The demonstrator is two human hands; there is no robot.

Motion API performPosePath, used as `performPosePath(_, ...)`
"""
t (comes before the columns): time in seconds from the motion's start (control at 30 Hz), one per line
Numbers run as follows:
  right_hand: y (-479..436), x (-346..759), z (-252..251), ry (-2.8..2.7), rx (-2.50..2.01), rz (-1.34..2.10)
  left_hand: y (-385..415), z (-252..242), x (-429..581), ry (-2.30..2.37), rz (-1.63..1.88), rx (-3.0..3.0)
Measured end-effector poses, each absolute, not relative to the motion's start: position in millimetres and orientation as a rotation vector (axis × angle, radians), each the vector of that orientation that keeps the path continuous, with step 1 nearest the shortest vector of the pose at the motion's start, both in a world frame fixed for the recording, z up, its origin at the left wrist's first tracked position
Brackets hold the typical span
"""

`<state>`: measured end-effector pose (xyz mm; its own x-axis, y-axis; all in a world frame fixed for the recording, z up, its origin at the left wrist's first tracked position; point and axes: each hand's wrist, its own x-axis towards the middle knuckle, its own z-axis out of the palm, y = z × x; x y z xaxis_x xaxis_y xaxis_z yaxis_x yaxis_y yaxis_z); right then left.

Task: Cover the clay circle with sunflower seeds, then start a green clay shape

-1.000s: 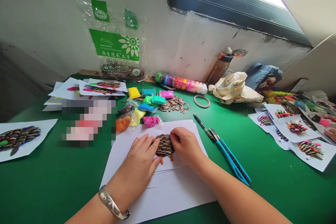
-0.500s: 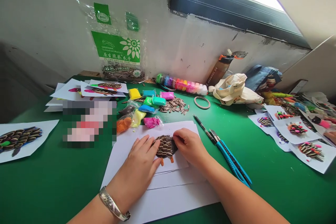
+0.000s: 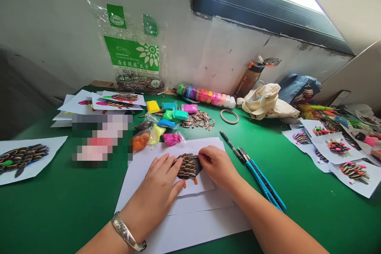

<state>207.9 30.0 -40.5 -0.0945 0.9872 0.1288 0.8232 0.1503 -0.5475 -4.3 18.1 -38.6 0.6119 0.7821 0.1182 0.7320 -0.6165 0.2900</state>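
Seed picture [image 3: 187, 167] lies mid-frame, long axis apparently left to right, orange feet [image 3: 195, 181] toward the bottom; which way it faces I cannot tell. The left hand [image 3: 162, 176] lies flat at its left end, fingers slightly spread; the right hand [image 3: 218, 166] has fingertips pressed together at the upper right edge, any seed hidden. Seed-laying seems in hand; the next move calls for light pressure on the bare dark patch [image 3: 198, 168].

Resting left hand [image 3: 162, 180] (bracelet [image 3: 126, 232] at wrist) on the left of the seed picture [image 3: 187, 166], bunching right hand [image 3: 216, 166] at its right edge; facing clay packets [image 3: 172, 116] on the far side, knife [image 3: 263, 182] at right.
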Motion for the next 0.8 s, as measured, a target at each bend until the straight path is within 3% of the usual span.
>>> performPosePath(0.37,32.4,206.3,-46.1,-1.971,-1.733,0.436,17.7,-38.2,-5.6,1.239,0.358,2.664)
performPosePath(0.63,33.7,212.3,-43.5,-1.995,-1.678,0.468,17.0,-16.2,2.4,1.263,0.599,2.741)
performPosePath(0.8,34.8,211.6,-48.0,-2.004,-1.649,0.456,28.0,-17.4,22.1,1.269,0.449,2.664)
